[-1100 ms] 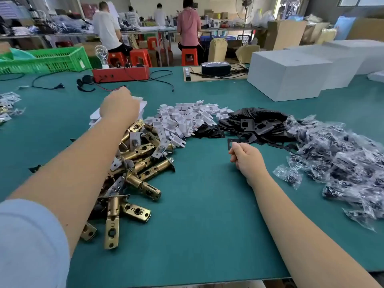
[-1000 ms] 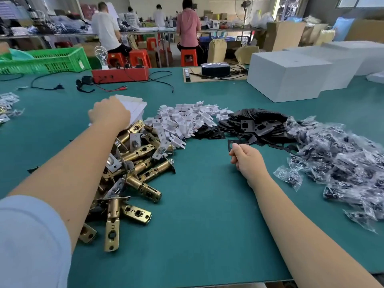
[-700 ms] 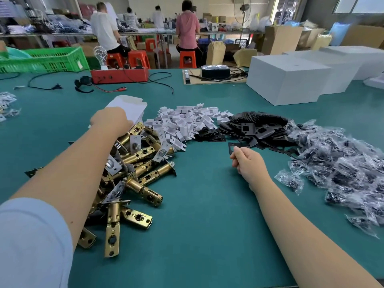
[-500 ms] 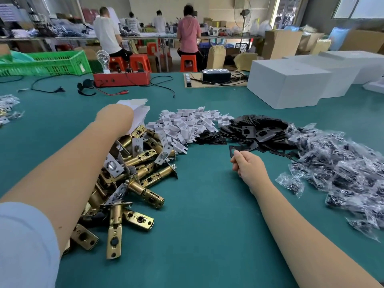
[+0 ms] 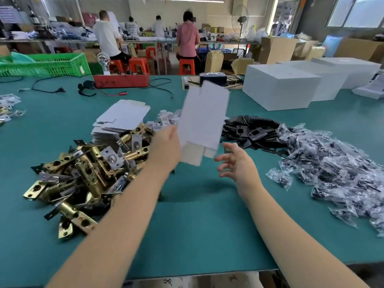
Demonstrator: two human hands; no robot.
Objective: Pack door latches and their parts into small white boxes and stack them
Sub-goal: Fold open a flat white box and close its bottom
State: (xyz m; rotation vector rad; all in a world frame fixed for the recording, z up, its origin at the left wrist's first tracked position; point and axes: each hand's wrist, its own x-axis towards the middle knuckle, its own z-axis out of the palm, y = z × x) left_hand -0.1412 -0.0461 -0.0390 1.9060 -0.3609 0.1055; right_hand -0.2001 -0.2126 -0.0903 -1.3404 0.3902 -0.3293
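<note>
My left hand (image 5: 166, 149) holds a flat, unfolded small white box (image 5: 202, 123) up in the air above the middle of the green table (image 5: 199, 221). My right hand (image 5: 235, 163) hovers just right of the box's lower end, fingers spread, holding nothing. A stack of flat white boxes (image 5: 122, 118) lies behind a heap of brass door latches (image 5: 87, 173) on the left. Small white parts (image 5: 166, 119) lie behind the lifted box. Black strike plates (image 5: 251, 132) and clear bags of screws (image 5: 336, 171) spread to the right.
Large white cartons (image 5: 278, 90) stand at the back right. A red box (image 5: 121, 81) with cables and a green crate (image 5: 44, 65) sit at the far edge. Several people work at benches beyond. More bagged parts (image 5: 9, 107) lie at the far left.
My left hand lifted one flat white box off the stack and swung it right, to the table's middle. My right hand rose from the table and opened its fingers.
</note>
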